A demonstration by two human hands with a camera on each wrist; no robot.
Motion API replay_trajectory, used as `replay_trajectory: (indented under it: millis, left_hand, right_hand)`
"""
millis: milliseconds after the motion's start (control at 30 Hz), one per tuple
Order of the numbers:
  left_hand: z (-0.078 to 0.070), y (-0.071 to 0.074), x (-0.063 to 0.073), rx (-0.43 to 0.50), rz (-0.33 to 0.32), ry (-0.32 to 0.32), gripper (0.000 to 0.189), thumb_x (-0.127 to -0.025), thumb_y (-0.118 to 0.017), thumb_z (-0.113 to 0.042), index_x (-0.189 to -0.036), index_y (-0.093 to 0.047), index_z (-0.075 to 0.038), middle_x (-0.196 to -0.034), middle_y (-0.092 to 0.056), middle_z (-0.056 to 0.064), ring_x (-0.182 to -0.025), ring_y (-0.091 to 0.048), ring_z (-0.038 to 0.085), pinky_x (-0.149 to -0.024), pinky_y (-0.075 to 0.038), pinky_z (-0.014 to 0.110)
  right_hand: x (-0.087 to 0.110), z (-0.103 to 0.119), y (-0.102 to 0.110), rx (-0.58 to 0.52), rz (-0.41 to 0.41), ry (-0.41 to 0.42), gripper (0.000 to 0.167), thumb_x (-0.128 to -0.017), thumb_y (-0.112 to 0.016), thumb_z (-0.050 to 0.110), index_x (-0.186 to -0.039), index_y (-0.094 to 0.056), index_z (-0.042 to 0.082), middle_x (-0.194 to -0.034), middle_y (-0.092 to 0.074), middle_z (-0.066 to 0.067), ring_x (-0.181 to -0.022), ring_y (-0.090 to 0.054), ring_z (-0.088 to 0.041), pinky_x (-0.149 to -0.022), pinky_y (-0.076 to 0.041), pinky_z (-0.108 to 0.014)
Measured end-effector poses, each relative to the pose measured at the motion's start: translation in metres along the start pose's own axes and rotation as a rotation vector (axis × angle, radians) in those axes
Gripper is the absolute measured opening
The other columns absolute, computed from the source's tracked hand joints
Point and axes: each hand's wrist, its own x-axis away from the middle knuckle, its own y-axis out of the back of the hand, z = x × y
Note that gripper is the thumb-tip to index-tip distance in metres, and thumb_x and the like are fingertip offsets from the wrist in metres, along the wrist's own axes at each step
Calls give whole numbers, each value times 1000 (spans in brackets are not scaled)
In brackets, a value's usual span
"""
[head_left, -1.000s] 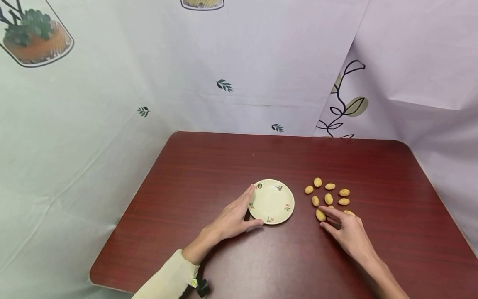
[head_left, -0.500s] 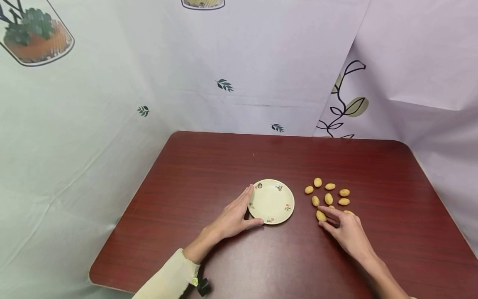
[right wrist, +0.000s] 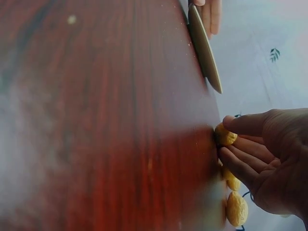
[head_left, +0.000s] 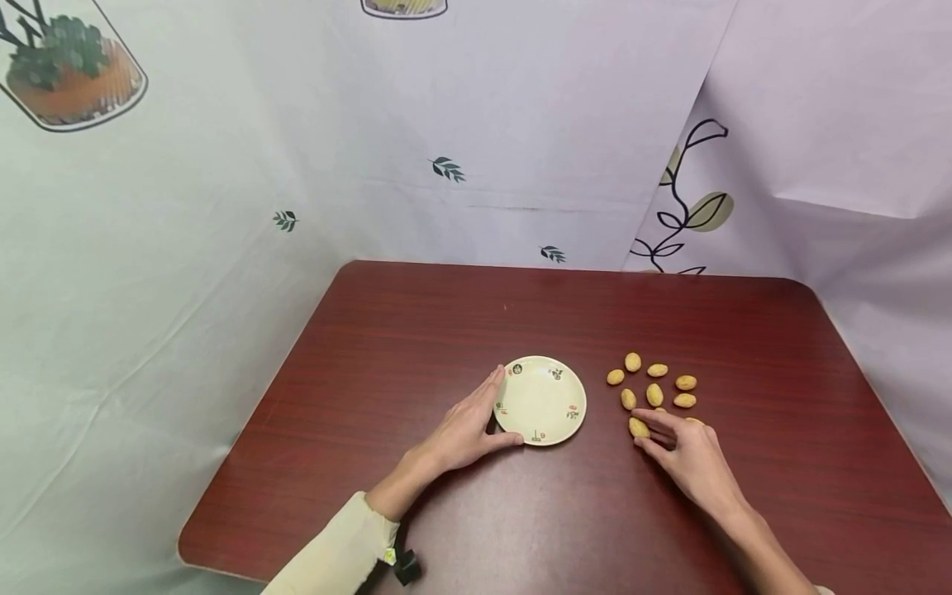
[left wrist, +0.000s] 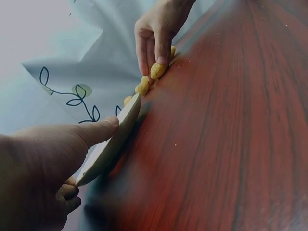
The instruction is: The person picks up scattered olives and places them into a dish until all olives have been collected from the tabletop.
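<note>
Near the middle of the table lies a round cream plate (head_left: 541, 402) with small printed motifs round its rim. My left hand (head_left: 463, 431) holds its left side, fingers along the rim and thumb at the near edge; the left wrist view shows the thumb (left wrist: 103, 130) over the rim. To the right, my right hand (head_left: 695, 463) pinches a small yellow oval fruit (head_left: 638, 427) between thumb and fingers, low at the tabletop. In the right wrist view this wrinkled fruit (right wrist: 225, 135) sits against the thumb tip. The right hand partly hides other fruits.
Several like yellow fruits (head_left: 654, 395) lie loosely grouped just beyond the right hand. The dark red wooden table (head_left: 416, 330) has rounded corners. Pale printed cloth (head_left: 483, 124) hangs behind and at both sides. A small black device (head_left: 406, 568) is at the left wrist.
Almost nothing differs. The right thumb has shifted slightly left along the near side of the yellow fruit; the left hand and the plate stay where they were.
</note>
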Motion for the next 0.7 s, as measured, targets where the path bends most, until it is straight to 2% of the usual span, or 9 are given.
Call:
replay_trajectory:
  millis: [200, 533, 700]
  left_hand:
    - [3, 1, -5, -19, 10, -14, 113, -93, -82, -50, -169, -16, 1, -175, -19, 19, -160, -23, 24, -124, -31, 49]
    - [9, 4, -16, -40, 30, -69, 117, -89, -85, -53, -168, -19, 3, -174, -21, 21, -160, -24, 27, -124, -32, 48]
    - [11, 4, -24, -46, 32, -85, 117, -88, -85, -54, -168, -20, 2, -174, -23, 20, -159, -27, 28, -122, -34, 49]
  right_hand:
    - [-2, 0, 0, -12, 2, 3, 38, -81, -88, -7, -117, -80, 4, -110, -80, -16, -89, -80, -29, -70, -59, -21]
    - [-12, 5, 6, -34, -17, 50, 35, -83, -88, -5, -116, -81, 2, -103, -81, -15, -86, -80, -29, -70, -59, -21]
    - [-23, 10, 8, -66, -8, 60, 34, -85, -86, -5, -117, -80, 2, -106, -81, -13, -89, -80, -29, -75, -57, -14]
